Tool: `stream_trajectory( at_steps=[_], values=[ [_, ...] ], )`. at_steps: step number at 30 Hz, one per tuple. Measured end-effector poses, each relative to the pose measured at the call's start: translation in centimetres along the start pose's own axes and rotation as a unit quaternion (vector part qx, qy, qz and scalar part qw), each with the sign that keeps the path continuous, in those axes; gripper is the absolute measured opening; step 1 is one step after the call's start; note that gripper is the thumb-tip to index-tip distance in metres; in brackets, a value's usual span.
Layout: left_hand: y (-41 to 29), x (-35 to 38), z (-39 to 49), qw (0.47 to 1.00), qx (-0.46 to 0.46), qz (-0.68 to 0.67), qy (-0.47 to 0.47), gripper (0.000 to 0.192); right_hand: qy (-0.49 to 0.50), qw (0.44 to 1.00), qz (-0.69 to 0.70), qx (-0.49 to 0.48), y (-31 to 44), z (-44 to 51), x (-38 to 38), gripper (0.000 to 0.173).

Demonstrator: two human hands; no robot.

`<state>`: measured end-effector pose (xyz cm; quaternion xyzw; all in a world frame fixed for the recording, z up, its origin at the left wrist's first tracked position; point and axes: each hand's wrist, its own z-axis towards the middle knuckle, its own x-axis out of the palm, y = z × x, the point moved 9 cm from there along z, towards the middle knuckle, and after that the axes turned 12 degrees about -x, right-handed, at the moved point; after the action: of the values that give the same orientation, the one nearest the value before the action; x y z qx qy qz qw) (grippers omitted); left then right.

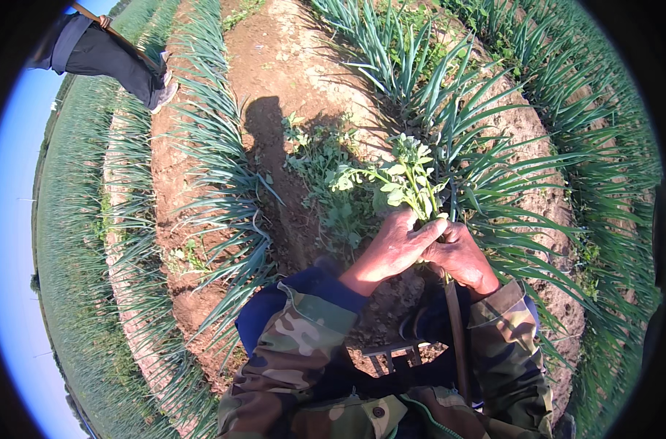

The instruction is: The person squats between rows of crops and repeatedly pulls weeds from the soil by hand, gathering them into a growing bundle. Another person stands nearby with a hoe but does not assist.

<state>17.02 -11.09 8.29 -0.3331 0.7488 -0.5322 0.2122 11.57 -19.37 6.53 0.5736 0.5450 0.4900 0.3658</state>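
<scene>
My left hand is closed round the stems of a bunch of leafy green weeds, whose tops fan out above the fingers. Against it, my right hand grips the lower stems, thumbs close together. A long wooden handle runs from below my right hand down between my forearms; whether that hand also touches it cannot be told. More weeds lie on the soil in front of me, partly in shadow. Spring onion plants stand just beyond and right of my hands.
Rows of spring onions flank the bare soil furrow on both sides. A person with a long wooden pole stands among the rows at upper left. A slatted thing is below me between my legs. Small weeds grow at left.
</scene>
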Motion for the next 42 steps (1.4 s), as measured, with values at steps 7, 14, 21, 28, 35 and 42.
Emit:
stream_trajectory(
  at_steps=[7, 14, 21, 28, 35, 42],
  values=[
    [0.4, 0.3, 0.3, 1.000, -0.012, 0.000, 0.015, 0.025, 0.006, 1.000, -0.004, -0.002, 0.3, 0.1, 0.2, 0.019],
    [-0.3, -0.1, 0.1, 0.999, 0.012, 0.018, -0.031, 0.026, 0.015, 0.999, -0.024, -0.029, 0.7, 0.2, 0.3, 0.020],
    [-0.1, 0.1, 0.0, 1.000, -0.002, 0.011, -0.006, 0.026, 0.023, 0.997, -0.054, -0.041, 0.6, 0.3, 0.2, 0.021],
    [-0.5, 0.0, 0.1, 1.000, 0.025, 0.008, -0.015, 0.025, 0.027, 0.997, -0.067, -0.032, 1.0, 0.2, 0.3, 0.022],
    [-0.9, 0.2, -0.2, 1.000, 0.023, -0.017, 0.007, 0.023, 0.020, 0.997, -0.073, -0.019, 1.1, 0.1, 0.2, 0.022],
    [-1.3, 0.1, -0.3, 0.999, 0.036, -0.002, 0.001, 0.022, 0.019, 0.995, -0.094, -0.003, 0.9, 0.2, 0.1, 0.019]
  ],
)
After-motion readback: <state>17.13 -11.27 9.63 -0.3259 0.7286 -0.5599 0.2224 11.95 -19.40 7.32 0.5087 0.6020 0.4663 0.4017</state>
